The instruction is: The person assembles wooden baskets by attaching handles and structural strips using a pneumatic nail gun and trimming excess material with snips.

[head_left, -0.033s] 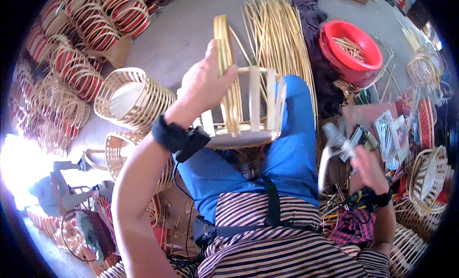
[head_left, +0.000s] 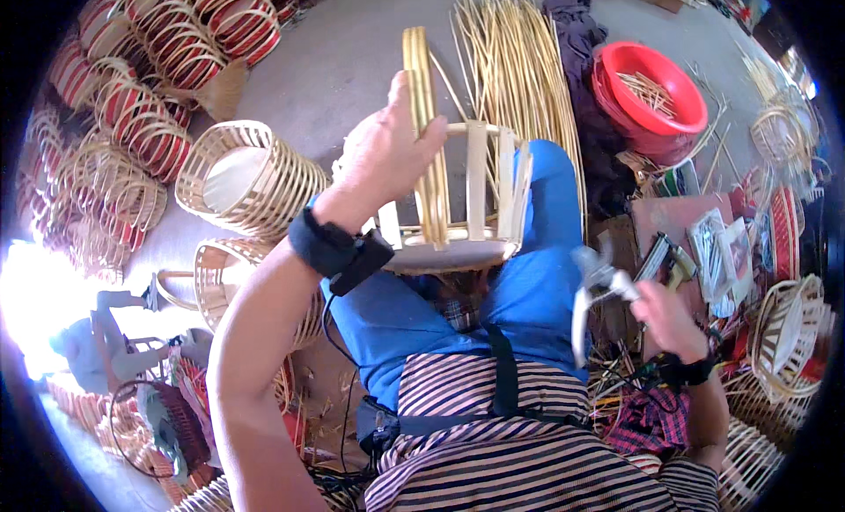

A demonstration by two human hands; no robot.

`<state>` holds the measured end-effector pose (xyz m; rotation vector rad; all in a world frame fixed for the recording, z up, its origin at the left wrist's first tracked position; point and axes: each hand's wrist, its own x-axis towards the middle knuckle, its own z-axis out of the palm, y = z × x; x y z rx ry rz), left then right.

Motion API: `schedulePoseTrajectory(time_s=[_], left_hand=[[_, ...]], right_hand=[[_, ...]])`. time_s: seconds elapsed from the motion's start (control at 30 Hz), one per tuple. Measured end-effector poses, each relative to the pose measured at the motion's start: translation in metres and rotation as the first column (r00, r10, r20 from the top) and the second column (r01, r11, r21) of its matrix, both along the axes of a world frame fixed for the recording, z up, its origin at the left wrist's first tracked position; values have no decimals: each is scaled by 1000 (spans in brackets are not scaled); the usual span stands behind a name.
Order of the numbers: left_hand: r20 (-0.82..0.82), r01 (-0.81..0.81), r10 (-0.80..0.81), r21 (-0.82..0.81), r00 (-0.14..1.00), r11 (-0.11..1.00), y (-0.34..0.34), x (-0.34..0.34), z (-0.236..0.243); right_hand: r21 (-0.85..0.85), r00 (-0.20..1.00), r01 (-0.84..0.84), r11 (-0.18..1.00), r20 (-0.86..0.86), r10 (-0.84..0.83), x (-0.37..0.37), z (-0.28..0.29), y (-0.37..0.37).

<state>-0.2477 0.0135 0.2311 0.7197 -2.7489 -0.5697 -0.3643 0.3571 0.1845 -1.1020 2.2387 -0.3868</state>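
On my lap sits a basket frame (head_left: 476, 182) of pale upright slats, with a flat light bottom. A long yellowish double strip (head_left: 425, 177) runs up along the side of it and rises well above its rim. My left hand (head_left: 387, 155) is closed round this strip, thumb pointing up, at the frame's left side. Over my right thigh my right hand (head_left: 671, 323) grips a plier-like tool (head_left: 603, 279) with a metal head and a pale handle. Motion blurs the tool, so its exact kind is unclear. It is apart from the basket frame.
Several finished slatted baskets, such as one wide basket (head_left: 242, 173), stand to my left. Stacked red-striped baskets (head_left: 132, 98) lie beyond. Ahead is a bundle of thin canes (head_left: 519, 72). A red basin (head_left: 656, 89) with short sticks stands at the far right, above scattered tools and packets (head_left: 713, 257).
My right hand has shifted left with the plier-like tool, towards my right thigh. My left hand, the strip and the basket frame have shifted only slightly in the view.
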Motion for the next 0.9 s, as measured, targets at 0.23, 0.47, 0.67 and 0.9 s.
schedulePoseTrajectory(time_s=[0.23, 0.47, 0.67, 0.9], left_hand=[[1, -23, 23, -7, 1000, 1000, 12, 3, -7], [-35, 15, -15, -19, 999, 1000, 13, -5, -8], [-40, 42, -45, -81, 998, 996, 10, -11, -12], [47, 25, -25, 5, 999, 1000, 13, -15, -4]], right_hand=[[31, 879, -286, 958, -389, 275, 68, -34, -47], [-137, 965, 55, 989, 260, -18, 40, -24, -34], [-94, 914, -196, 976, 343, 217, 21, 22, -61], [-37, 802, -594, 804, 51, 595, 7, 52, -131]])
